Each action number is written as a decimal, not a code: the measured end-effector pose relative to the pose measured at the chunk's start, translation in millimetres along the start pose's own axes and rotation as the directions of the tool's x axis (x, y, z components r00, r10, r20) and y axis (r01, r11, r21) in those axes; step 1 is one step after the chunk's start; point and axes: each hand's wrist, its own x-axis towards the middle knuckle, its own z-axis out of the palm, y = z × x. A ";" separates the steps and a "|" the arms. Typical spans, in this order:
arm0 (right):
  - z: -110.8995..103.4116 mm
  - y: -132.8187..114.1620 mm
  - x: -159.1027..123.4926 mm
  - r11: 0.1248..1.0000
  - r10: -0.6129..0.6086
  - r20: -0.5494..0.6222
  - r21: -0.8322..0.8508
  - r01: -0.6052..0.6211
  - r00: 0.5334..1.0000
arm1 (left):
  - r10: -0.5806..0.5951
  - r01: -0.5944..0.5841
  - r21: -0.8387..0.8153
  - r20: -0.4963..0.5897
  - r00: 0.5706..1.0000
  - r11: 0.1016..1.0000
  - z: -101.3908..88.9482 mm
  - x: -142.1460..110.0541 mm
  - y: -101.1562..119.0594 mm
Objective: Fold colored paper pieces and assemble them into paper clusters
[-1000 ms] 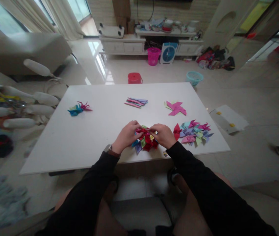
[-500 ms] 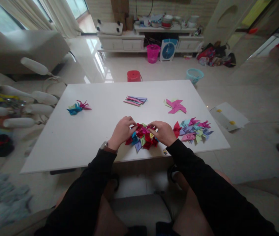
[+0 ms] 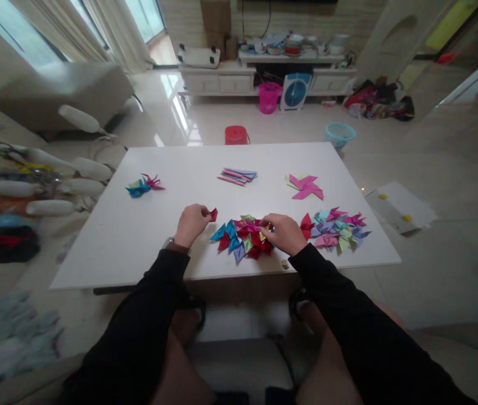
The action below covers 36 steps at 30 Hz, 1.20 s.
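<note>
Toward the table's near edge (image 3: pixel 138 273), a red paper piece (image 3: pixel 213 215) was pinched by the left hand (image 3: pixel 191 224); the right hand (image 3: pixel 287 233) was curled over the paper pile (image 3: pixel 239 239), its grip indiscernible.

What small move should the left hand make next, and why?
The left hand should probably lower the red paper piece onto the white table and ease its grip. The piece is pinched at the fingertips, apart from the colourful paper pile, while the right hand is at that pile's right side.
</note>
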 end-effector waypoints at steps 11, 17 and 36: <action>-7.8 0.9 -7.8 1.000 -0.015 0.020 -0.020 0.015 1.000 | -0.065 0.065 -0.004 0.033 0.997 0.998 46.0 12.9 9.7; -16.7 4.0 -17.2 1.000 -0.011 0.017 -0.024 0.012 1.000 | 0.051 -0.041 -0.090 0.111 0.993 0.995 55.5 19.0 19.5; -23.6 -1.1 -24.3 1.000 -0.029 0.077 -0.004 0.030 0.997 | -0.336 0.335 -0.283 0.045 0.941 0.899 -3.2 37.8 -81.4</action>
